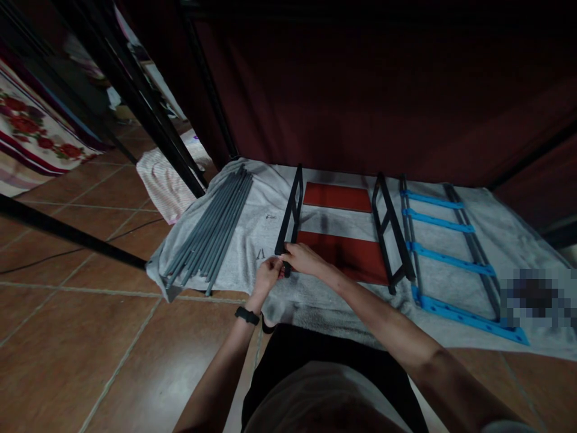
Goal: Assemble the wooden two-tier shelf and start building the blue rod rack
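Observation:
A black side frame [292, 210] stands on edge at the left of two red-brown boards, an upper board [337, 197] and a lower board [345, 255]. Its near corner is gripped by my right hand [304, 260], fingers closed around the bar. My left hand [268, 273], with a dark band on the wrist, is pinched against that same corner; whatever its fingertips hold is too small to make out. At the boards' other end stands a second black side frame [393, 231]. Small dark metal pieces [260, 254] lie on the cloth just left of my hands.
Several grey rods [216, 225] lie bundled on the grey cloth [311, 310] to the left. Blue slotted strips [451, 258] cross dark rods on the right. Black metal posts [130, 108] rise at the left, and a dark red curtain [360, 96] hangs behind. Tiled floor [148, 361] lies in front.

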`<move>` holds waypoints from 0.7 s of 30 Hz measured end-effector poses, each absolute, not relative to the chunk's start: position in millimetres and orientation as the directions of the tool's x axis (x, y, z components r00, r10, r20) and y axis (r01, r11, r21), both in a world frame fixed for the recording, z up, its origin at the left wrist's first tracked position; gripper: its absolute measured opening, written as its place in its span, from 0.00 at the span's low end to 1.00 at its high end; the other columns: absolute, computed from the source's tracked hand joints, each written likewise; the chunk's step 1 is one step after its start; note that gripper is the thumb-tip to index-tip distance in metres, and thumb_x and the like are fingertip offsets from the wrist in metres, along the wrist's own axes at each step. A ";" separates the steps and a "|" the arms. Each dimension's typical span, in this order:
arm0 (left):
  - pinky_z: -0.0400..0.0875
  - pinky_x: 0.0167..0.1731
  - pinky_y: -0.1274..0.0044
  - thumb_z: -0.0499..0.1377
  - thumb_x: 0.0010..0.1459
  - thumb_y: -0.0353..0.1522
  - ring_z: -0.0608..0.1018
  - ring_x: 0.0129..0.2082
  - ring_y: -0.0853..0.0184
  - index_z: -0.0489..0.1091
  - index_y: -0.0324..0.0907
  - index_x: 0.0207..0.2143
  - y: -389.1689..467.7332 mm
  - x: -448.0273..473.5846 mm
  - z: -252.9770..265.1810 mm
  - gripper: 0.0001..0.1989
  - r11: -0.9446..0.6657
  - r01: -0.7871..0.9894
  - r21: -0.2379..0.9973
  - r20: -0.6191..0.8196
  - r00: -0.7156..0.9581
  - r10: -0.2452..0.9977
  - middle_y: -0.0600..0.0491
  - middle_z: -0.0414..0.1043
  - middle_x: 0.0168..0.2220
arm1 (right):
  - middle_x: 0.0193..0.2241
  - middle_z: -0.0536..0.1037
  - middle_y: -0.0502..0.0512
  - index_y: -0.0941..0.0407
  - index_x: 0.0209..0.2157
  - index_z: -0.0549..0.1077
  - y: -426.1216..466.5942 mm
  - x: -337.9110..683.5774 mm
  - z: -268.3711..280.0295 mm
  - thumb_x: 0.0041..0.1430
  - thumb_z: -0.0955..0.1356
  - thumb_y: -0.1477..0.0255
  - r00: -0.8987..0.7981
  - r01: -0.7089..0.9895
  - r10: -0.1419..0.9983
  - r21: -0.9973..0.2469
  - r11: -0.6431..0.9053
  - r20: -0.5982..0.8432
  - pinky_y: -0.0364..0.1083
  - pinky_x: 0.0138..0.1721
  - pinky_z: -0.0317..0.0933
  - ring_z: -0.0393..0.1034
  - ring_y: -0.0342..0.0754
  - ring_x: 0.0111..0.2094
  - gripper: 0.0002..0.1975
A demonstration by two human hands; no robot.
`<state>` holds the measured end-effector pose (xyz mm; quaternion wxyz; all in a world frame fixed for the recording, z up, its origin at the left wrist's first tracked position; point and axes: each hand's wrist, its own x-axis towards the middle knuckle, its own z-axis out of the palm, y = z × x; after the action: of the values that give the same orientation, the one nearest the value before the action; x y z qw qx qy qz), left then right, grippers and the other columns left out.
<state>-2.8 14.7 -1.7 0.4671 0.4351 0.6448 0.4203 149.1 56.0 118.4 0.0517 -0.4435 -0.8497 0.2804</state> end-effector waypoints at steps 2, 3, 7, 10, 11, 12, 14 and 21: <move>0.63 0.24 0.78 0.58 0.52 0.30 0.69 0.19 0.71 0.68 0.42 0.24 15.9 -3.1 -4.0 0.05 0.261 0.184 0.948 -0.225 -0.195 0.955 0.57 0.68 0.19 | 0.41 0.83 0.59 0.58 0.44 0.76 56.4 149.2 116.8 0.70 0.65 0.66 -0.602 0.722 0.782 -0.528 0.447 -0.161 0.41 0.34 0.58 0.78 0.50 0.42 0.12; 0.63 0.24 0.79 0.58 0.51 0.29 0.68 0.19 0.71 0.67 0.42 0.23 16.4 -2.8 -4.9 0.05 0.252 0.187 0.949 -0.216 -0.194 0.957 0.58 0.67 0.18 | 0.41 0.83 0.59 0.58 0.44 0.76 56.7 149.3 116.1 0.70 0.65 0.66 -0.601 0.722 0.783 -0.529 0.447 -0.158 0.41 0.34 0.58 0.78 0.50 0.42 0.12; 0.64 0.25 0.79 0.57 0.47 0.27 0.69 0.21 0.72 0.65 0.42 0.23 15.8 -1.3 -6.0 0.03 0.216 0.171 0.961 -0.188 -0.166 0.968 0.58 0.68 0.20 | 0.41 0.83 0.59 0.57 0.43 0.76 57.8 149.7 115.4 0.70 0.65 0.66 -0.597 0.719 0.789 -0.531 0.448 -0.143 0.41 0.34 0.58 0.77 0.50 0.42 0.11; 0.64 0.25 0.79 0.57 0.49 0.29 0.71 0.22 0.71 0.68 0.42 0.27 14.2 -2.9 -5.7 0.00 0.210 0.167 0.963 -0.184 -0.160 0.970 0.57 0.70 0.22 | 0.40 0.83 0.59 0.58 0.42 0.77 58.5 149.8 115.1 0.70 0.65 0.66 -0.606 0.708 0.784 -0.544 0.451 -0.138 0.41 0.34 0.58 0.78 0.50 0.41 0.11; 0.64 0.24 0.79 0.57 0.50 0.30 0.71 0.21 0.71 0.68 0.42 0.27 14.3 -3.5 -6.1 0.01 0.212 0.172 0.962 -0.185 -0.163 0.969 0.57 0.70 0.21 | 0.40 0.83 0.59 0.58 0.42 0.77 58.6 149.8 114.8 0.70 0.65 0.66 -0.608 0.704 0.783 -0.548 0.453 -0.134 0.42 0.34 0.58 0.78 0.50 0.41 0.11; 0.63 0.23 0.79 0.57 0.50 0.30 0.70 0.21 0.71 0.68 0.42 0.26 14.7 -3.9 -6.7 0.01 0.214 0.178 0.960 -0.185 -0.168 0.968 0.57 0.69 0.21 | 0.40 0.83 0.59 0.58 0.42 0.76 58.5 149.9 114.4 0.70 0.65 0.67 -0.610 0.700 0.781 -0.552 0.454 -0.131 0.42 0.34 0.58 0.78 0.50 0.41 0.11; 0.61 0.22 0.80 0.57 0.48 0.28 0.69 0.20 0.72 0.67 0.42 0.23 16.4 -3.6 -8.5 0.03 0.216 0.188 0.958 -0.184 -0.177 0.967 0.57 0.68 0.19 | 0.41 0.83 0.59 0.58 0.42 0.76 58.0 150.3 113.8 0.70 0.65 0.67 -0.611 0.697 0.781 -0.557 0.452 -0.131 0.42 0.34 0.58 0.78 0.51 0.42 0.10; 0.64 0.24 0.80 0.57 0.45 0.27 0.70 0.21 0.71 0.67 0.42 0.25 17.6 -2.5 -7.2 0.03 0.202 0.164 0.965 -0.176 -0.162 0.971 0.58 0.69 0.20 | 0.39 0.83 0.58 0.57 0.42 0.77 56.8 150.2 117.7 0.68 0.66 0.68 -0.598 0.693 0.791 -0.579 0.430 -0.129 0.42 0.35 0.59 0.77 0.50 0.41 0.10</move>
<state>-2.5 17.6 -7.2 0.4607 0.4549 0.6237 0.4380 150.2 56.8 117.7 0.0814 -0.4409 -0.8416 0.3013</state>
